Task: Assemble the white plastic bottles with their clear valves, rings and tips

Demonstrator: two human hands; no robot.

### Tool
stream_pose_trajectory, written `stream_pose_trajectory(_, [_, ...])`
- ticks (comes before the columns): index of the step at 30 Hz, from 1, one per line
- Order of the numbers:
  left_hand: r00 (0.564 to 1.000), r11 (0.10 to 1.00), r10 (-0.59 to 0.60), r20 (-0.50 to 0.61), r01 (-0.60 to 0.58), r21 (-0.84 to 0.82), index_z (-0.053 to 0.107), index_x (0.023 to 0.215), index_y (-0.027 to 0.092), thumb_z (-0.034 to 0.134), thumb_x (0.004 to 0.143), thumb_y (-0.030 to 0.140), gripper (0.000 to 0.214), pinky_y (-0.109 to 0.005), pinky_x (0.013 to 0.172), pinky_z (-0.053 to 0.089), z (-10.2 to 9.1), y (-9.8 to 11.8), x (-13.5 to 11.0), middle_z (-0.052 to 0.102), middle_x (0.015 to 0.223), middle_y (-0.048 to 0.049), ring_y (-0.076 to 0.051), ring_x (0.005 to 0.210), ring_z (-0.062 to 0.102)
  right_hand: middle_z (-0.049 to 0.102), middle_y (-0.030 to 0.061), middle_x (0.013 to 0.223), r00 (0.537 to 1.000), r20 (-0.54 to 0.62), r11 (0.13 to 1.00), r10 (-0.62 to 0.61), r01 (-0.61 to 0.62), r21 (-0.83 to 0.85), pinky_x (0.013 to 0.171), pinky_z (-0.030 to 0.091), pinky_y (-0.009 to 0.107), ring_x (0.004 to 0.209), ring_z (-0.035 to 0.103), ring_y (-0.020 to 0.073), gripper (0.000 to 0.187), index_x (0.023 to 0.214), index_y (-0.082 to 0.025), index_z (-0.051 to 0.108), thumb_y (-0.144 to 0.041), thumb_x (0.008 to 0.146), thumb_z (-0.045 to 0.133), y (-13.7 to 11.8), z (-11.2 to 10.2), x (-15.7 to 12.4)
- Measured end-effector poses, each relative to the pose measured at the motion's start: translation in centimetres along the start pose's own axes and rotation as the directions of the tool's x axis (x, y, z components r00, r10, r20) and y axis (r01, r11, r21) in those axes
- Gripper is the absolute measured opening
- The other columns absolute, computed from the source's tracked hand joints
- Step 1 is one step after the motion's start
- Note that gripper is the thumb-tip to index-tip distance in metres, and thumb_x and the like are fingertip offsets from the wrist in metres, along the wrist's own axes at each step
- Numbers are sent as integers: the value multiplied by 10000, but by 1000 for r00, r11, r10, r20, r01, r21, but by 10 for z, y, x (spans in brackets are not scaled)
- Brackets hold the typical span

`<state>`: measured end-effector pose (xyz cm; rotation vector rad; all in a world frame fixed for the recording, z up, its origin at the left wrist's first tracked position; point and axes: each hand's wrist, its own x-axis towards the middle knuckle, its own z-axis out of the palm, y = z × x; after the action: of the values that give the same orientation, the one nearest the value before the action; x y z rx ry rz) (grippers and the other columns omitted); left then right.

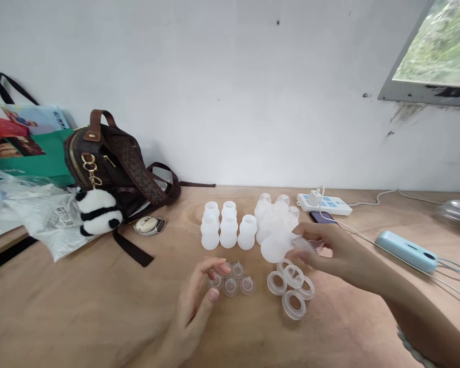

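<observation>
My left hand point(199, 296) rests on the wooden table point(80, 317), its thumb and fingers pinched on a small clear nipple point(216, 282) at the edge of a cluster of clear nipples point(237, 280). My right hand point(335, 255) holds a translucent white bottle point(276, 244) tilted just above the table. Behind it stand capped bottles point(276, 209). Three open white bottles point(228, 227) stand in a group at the middle. Several clear screw rings point(293, 291) lie below my right hand.
A brown backpack point(111, 163) with a panda charm point(97, 210) sits at the left, beside plastic bags point(34, 209) and a small mouse-like device point(150, 225). A power strip point(324, 203), a phone point(322, 216) and a light blue device point(406, 250) with cables lie at the right.
</observation>
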<state>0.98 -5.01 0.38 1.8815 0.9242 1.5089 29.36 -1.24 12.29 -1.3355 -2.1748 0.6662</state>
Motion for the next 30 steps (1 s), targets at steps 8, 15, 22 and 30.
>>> stream_pose_trajectory(8, [973, 978, 195, 125, -203, 56, 537, 1262, 245, 408, 1037, 363, 285, -352, 825, 495, -1, 7, -4, 686, 977, -77, -239, 904, 633, 554, -18, 622, 984, 123, 986, 129, -114, -120, 491, 316, 258, 561, 497, 143, 130, 781, -182, 611, -307, 810, 627, -5, 50, 38])
stream_pose_trajectory(15, [941, 946, 293, 169, -311, 89, 524, 1255, 243, 385, 1038, 371, 289, -345, 816, 486, 0, 9, -2, 696, 953, -70, -241, 888, 661, 570, -12, 639, 994, 54, 992, 99, -94, -84, 523, 311, 257, 565, 478, 135, 176, 751, -176, 566, -333, 809, 621, 2, 67, 58])
stream_pose_trajectory(22, [950, 950, 270, 160, -289, 116, 526, 1237, 254, 380, 1042, 398, 283, -332, 805, 456, 0, 11, -2, 694, 944, -53, -227, 875, 658, 577, -6, 688, 996, 21, 993, 83, -81, -82, 553, 324, 268, 592, 485, 142, 167, 790, -185, 533, -332, 834, 600, 0, 73, 73])
stream_pose_trajectory(30, [945, 944, 257, 203, -290, 156, 551, 1204, 236, 408, 1023, 312, 242, -351, 802, 484, -2, 4, -1, 702, 944, -73, -249, 877, 657, 563, -52, 681, 997, 64, 999, 38, -38, 2, 559, 385, 260, 602, 531, 159, 362, 1185, -200, 492, -391, 900, 610, 0, 67, 60])
